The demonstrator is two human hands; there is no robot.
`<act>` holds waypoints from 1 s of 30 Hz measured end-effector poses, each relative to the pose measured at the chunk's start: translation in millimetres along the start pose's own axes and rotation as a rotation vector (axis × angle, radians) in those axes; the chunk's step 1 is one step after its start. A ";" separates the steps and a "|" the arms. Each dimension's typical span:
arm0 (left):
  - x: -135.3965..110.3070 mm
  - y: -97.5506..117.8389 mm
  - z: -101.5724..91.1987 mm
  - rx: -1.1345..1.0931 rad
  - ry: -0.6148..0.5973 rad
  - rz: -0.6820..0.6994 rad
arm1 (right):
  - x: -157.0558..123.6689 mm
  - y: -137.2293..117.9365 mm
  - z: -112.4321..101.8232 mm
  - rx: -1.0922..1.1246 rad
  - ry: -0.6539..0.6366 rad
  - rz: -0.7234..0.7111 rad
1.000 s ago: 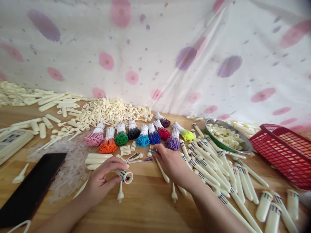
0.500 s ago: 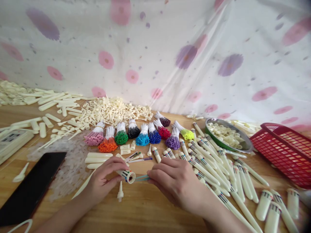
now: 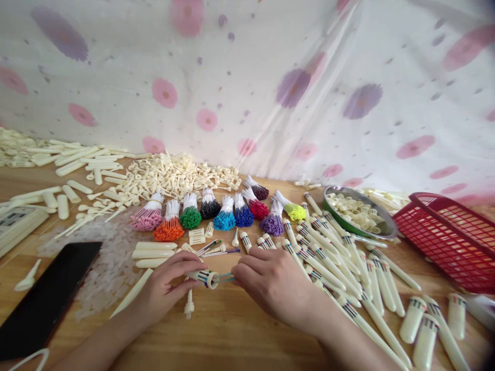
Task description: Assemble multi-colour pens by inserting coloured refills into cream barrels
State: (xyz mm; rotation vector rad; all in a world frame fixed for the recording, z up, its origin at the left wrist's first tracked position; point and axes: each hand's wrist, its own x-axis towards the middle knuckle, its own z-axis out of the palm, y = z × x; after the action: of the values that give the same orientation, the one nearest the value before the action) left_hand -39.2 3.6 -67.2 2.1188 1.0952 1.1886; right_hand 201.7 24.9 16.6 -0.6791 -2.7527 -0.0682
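My left hand [image 3: 166,288] is closed around a short cream multicolour pen barrel [image 3: 204,278] with coloured sliders in its slots. The barrel's open end faces right. My right hand [image 3: 276,286] pinches thin light-blue tweezers [image 3: 226,277], whose prongs reach the mouth of that barrel; their tips are hard to make out. Just below the barrel, a small cream pointed piece [image 3: 189,305] lies on the table. Behind my hands lie several loose pen refills [image 3: 216,251] and small slotted cream parts [image 3: 197,236]. Bundles of coloured refills, such as the orange bundle [image 3: 169,226], stand in a row farther back.
Many multicolour pens [image 3: 328,257] spread across the right side. Beyond them are a metal-rimmed green bowl [image 3: 391,226] of small parts and a red basket [image 3: 444,242]. A black phone [image 3: 50,293] lies at left, near clear plastic bits [image 3: 112,268]. Cream parts [image 3: 174,175] are heaped behind.
My right hand has shifted slightly left, bringing the tweezers closer to the barrel's opening. My left hand keeps its grip on the barrel. The whole view has shifted slightly.
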 end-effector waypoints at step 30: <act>-0.5 5.1 -1.1 -0.073 -0.141 -0.227 | 0.1 1.0 -2.7 0.059 0.034 0.011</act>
State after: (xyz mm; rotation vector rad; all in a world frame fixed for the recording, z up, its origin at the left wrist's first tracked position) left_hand -38.1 0.3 -63.2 1.9316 1.1733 0.9446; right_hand 202.8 25.5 19.1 -0.6710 -2.7066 0.0044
